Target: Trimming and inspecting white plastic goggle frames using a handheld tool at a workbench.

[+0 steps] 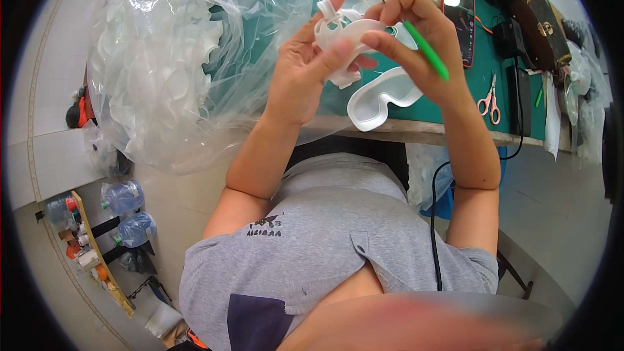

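My left hand is closed around a white, translucent soft-plastic goggle piece, raised above the near edge of the green table. My right hand holds a slim tool with a bright green handle. The tool's thin metal end points up and to the left, beyond the fingers. Right thumb and fingers are also at the right side of the goggle piece; whether they grip it I cannot tell. Below both hands, a white goggle frame rests on the table near its front edge.
A big clear plastic bag of similar translucent pieces covers the table's left side. To the right lie pink-handled scissors, a phone and a brown case. A black cable hangs over the table's front edge.
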### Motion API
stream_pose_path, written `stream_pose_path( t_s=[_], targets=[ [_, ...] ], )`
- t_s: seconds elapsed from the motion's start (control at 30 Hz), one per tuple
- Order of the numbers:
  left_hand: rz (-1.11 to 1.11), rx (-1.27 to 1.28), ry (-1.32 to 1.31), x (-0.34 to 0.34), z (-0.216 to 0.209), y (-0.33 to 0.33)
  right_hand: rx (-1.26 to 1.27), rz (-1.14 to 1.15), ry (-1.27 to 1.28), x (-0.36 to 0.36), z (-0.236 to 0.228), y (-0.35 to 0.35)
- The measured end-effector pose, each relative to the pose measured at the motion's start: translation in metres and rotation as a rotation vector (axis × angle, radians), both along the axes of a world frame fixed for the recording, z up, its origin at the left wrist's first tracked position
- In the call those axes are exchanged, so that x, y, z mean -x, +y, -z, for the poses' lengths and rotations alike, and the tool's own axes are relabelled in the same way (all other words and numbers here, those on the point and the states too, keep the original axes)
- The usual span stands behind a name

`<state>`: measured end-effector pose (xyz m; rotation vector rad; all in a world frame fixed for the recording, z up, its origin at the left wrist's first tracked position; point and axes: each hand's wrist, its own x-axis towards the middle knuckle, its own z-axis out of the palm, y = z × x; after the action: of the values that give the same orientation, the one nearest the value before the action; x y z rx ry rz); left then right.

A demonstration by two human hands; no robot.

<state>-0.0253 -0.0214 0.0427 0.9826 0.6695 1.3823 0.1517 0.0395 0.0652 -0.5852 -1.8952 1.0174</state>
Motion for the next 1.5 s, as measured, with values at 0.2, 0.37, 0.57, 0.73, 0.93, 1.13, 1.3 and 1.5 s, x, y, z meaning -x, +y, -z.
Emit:
stream_pose_path(
  t_s=[0.2, 0.37, 0.57, 0.73, 0.93, 1.13, 1.3, 1.5],
  targets=[
    [0.03, -0.051, -0.511, 0.025, 0.004, 0.013, 0.109, -0.243, 0.477, -0.033, -0.005, 0.017],
    [-0.08, -0.051, -0.673, 0.058, 0.019, 0.015, 0.406, -0.394, 1.018, -0.103, -0.011, 0.033],
    [-0.063, -0.116, -0.504, 0.068, 0.012, 0.013, 0.484, -0.362, 1.226, -0.184, -0.026, 0.034],
    [-0.297, -0.026, 0.533, 0.003, 0.004, 0.021, 0.214, 0.259, 0.688, -0.261, -0.009, -0.029],
    [-0.373, -0.331, 0.881, -0.088, 0.0, 0.091, 0.241, 0.544, 0.31, -0.334, 0.036, -0.118],
    [-0.277, -0.543, 1.614, -0.145, 0.015, 0.129, 0.673, 0.885, -0.024, -0.348, 0.132, -0.159],
    [-0.402, -0.426, 1.576, -0.165, 0.039, 0.134, 0.98, 0.981, -0.146, -0.382, 0.264, -0.2],
    [0.072, -0.167, 1.736, -0.159, 0.051, 0.136, 0.884, 1.045, -0.448, -0.413, 0.425, -0.249]
  ],
)
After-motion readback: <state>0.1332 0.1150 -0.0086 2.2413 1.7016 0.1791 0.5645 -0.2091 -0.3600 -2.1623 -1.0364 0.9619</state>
